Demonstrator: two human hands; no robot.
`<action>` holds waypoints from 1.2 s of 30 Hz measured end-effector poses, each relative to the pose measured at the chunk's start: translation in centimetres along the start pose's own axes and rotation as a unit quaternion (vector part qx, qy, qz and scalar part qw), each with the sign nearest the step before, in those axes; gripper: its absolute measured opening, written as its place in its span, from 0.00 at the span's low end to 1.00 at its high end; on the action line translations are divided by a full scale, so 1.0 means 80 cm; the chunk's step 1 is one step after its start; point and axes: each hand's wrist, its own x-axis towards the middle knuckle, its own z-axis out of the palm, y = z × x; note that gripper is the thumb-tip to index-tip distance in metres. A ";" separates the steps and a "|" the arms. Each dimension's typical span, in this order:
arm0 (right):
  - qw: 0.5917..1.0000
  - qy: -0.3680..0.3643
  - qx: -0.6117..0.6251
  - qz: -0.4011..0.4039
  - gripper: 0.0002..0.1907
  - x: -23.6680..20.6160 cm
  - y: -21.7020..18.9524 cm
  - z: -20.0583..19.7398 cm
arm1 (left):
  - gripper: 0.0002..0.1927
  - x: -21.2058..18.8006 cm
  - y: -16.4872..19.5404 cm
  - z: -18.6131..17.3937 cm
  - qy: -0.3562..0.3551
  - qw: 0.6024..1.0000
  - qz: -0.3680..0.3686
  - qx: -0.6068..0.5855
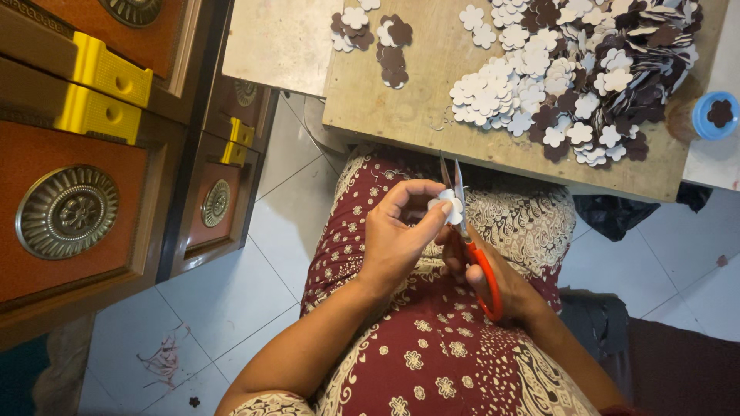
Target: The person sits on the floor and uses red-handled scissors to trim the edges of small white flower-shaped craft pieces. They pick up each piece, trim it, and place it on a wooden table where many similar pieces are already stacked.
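Scissors at a white paper flower, held over the lap

Scissors (472, 246) with orange handles sit in the right hand (493, 281), whose fingers are closed through the loops; the blades stand slightly parted, pointing up and away from the body. Pinched between thumb and fingertips of the left hand (397, 235) is a small white paper flower (449, 204), which touches the blades just above where they cross. Both hands hover over a dark red patterned dress (432, 354), close together, the left one just to the left of the scissors.

Beyond the blade tips lies a wooden board (401, 92), its near edge just past the flower. On it, up and to the right of the grip, is a large heap of white and brown flower cutouts (570, 69); a smaller cluster (378, 35) lies straight ahead, further off. A blue lid (715, 115) holding one brown cutout sits at the far right. Well to the left stands a wooden cabinet (77, 192) with round metal ornaments and yellow plastic corners. White floor tiles (231, 293) show beneath. Nothing lies between the hands and the board.
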 end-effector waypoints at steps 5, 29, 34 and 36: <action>1.000 -0.006 0.024 -0.013 0.54 -0.006 0.000 0.000 | 0.13 0.004 -0.004 -0.004 -0.012 1.000 0.025 0.007; 0.995 -0.001 -0.095 -0.033 0.51 -0.003 0.006 -0.007 | 0.14 0.014 -0.001 -0.025 -0.004 0.999 0.045 0.018; 0.995 -0.008 -0.097 -0.027 0.49 -0.003 0.004 -0.006 | 0.17 0.015 -0.003 -0.030 -0.004 0.999 0.046 0.012; 0.993 -0.012 -0.109 -0.034 0.49 -0.002 0.005 -0.007 | 0.17 0.017 -0.005 -0.031 0.004 0.999 0.048 0.014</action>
